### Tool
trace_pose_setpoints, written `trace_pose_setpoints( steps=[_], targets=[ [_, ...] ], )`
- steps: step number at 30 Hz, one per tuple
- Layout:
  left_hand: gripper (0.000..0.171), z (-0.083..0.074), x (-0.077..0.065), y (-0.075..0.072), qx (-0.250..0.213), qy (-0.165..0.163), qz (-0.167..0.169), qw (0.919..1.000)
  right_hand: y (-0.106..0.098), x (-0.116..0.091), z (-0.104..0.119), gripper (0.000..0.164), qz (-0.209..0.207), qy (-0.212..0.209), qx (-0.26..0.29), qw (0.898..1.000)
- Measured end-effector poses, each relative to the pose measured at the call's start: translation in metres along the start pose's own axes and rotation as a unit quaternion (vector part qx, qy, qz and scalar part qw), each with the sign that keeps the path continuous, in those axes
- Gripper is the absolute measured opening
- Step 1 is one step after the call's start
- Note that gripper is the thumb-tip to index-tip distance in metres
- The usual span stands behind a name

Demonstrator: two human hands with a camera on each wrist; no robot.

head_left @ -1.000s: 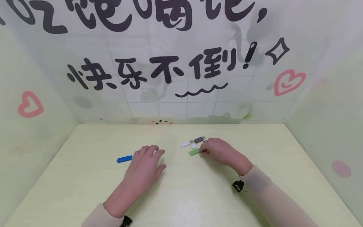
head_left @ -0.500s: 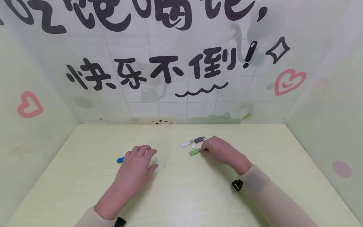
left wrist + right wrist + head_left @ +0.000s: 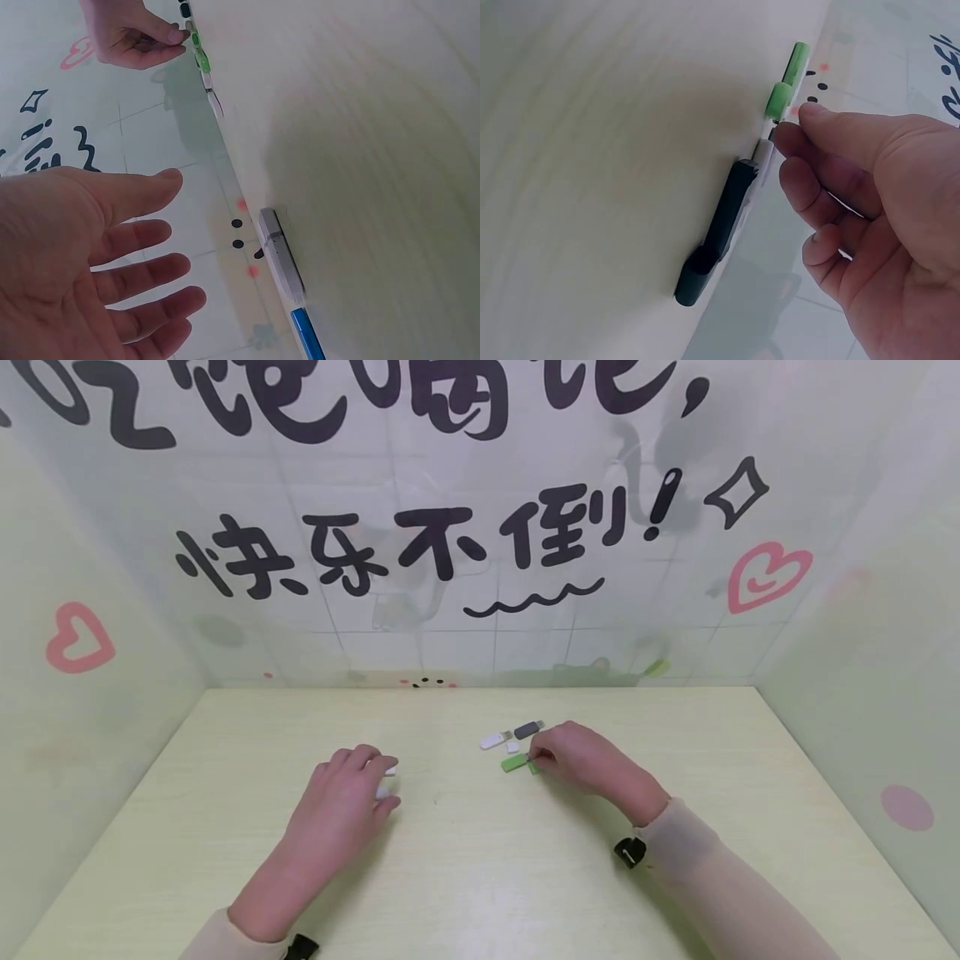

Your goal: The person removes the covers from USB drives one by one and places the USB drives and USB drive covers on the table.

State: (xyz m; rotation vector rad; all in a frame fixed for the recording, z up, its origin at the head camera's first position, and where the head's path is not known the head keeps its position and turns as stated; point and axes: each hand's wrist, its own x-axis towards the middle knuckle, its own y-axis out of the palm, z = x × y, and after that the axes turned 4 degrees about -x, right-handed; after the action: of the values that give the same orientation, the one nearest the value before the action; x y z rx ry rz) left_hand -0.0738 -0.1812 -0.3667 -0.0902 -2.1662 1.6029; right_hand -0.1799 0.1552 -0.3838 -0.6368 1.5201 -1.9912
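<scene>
My left hand (image 3: 333, 806), fingers loosely spread and thumb apart, hovers at left. In the left wrist view, a white USB stick (image 3: 281, 259) and a blue USB stick (image 3: 307, 334) lie beyond it; in the head view the hand covers most of them. My right hand (image 3: 581, 764) has curled fingers, thumb and index tips close together beside a green USB stick (image 3: 514, 762) at its connector end. A green cap (image 3: 780, 99) lies alongside, right by those fingertips. Whether they pinch anything cannot be made out.
A white USB stick (image 3: 492, 741), a small white cap (image 3: 513, 747) and a dark grey USB stick (image 3: 528, 729) lie just beyond the green one. A black cap (image 3: 693, 277) sits by the grey stick. Printed walls enclose the pale table (image 3: 465, 860) at back and sides.
My left hand has drawn back to the left and toward me, baring part of the white stick and covering the blue one. The right hand has barely moved; the green cap shows more clearly.
</scene>
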Motion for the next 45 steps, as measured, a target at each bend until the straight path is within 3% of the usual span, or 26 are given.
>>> trace_pose_setpoints(
  steps=[13,27,45],
  targets=[
    [0.047,0.013,0.000,-0.003,-0.002,-0.010,0.032,0.9994,-0.008,-0.020,0.008,0.010,-0.035,0.018,-0.018,0.999],
    [0.043,0.028,0.008,0.002,0.016,-0.003,0.084,0.9963,-0.008,-0.055,0.014,0.032,-0.114,0.018,-0.020,0.993],
    [0.028,0.033,0.006,0.006,0.036,-0.016,0.126,0.9913,-0.006,-0.095,0.010,0.036,-0.160,0.030,-0.026,0.986]
  ],
)
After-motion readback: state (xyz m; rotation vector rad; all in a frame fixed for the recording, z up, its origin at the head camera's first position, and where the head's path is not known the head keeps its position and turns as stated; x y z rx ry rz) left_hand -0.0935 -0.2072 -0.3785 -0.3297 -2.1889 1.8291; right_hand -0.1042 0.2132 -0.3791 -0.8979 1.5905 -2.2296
